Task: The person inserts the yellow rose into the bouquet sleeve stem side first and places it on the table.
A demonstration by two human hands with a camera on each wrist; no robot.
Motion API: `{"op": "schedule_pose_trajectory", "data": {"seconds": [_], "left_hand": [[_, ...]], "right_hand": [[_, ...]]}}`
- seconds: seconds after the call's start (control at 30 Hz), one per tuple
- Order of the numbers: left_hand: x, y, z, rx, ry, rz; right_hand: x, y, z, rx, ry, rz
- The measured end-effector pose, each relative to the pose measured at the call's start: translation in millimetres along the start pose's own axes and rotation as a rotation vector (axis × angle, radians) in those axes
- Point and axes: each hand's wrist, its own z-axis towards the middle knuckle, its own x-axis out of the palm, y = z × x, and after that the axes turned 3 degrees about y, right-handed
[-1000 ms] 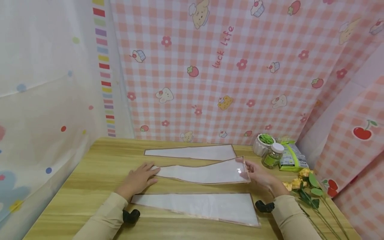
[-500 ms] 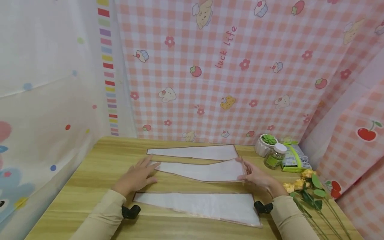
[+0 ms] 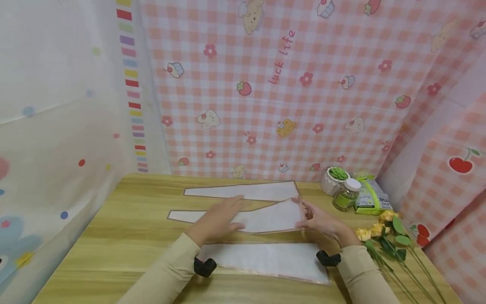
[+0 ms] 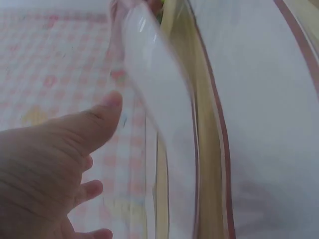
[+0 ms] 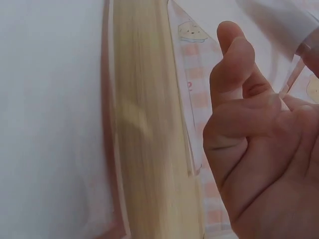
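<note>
Three long, tapered white sheets with brown edges lie across the wooden table: a far sheet (image 3: 269,191), a middle sheet (image 3: 265,218) and a near sheet (image 3: 265,257). My right hand (image 3: 320,219) holds the wide right end of the middle sheet between thumb and fingers; in the left wrist view that sheet (image 4: 172,114) looks raised at this end. My left hand (image 3: 220,217) is over the middle sheet's left part, hiding some of it. Its thumb (image 4: 94,122) and fingers are spread, with nothing gripped. The right wrist view shows bent fingers on my right hand (image 5: 264,134).
At the back right stand a white pot with a green plant (image 3: 335,179), a white-capped jar (image 3: 346,195) and a green-and-grey packet (image 3: 372,197). Yellow flowers (image 3: 377,230) on long stems lie at the right edge. Checked cloth (image 3: 243,114) hangs behind the table.
My left hand has left the narrow left end of the middle sheet and moved right over it, uncovering that tip. My right hand still holds the wide end, slightly farther left.
</note>
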Motion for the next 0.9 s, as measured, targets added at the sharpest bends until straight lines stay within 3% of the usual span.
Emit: {"op": "schedule_pose_trajectory", "data": {"seconds": [0.2,0.37,0.67,0.9], "left_hand": [[13.2,-25.9,39.1,0.078,0.04,0.089],[17.5,-44.6,62.5,0.086,0.076,0.16],[29.5,-65.7,86.6,0.162,0.092,0.242],[34.4,-72.1,96.1,0.147,0.113,0.255]], "right_hand": [[5,7,1.0,0.02,-0.011,0.006],[9,10,1.6,0.012,0.0,0.02],[10,11,3.4,-0.051,0.067,0.009],[11,9,-1.0,-0.072,0.077,0.052]]}}
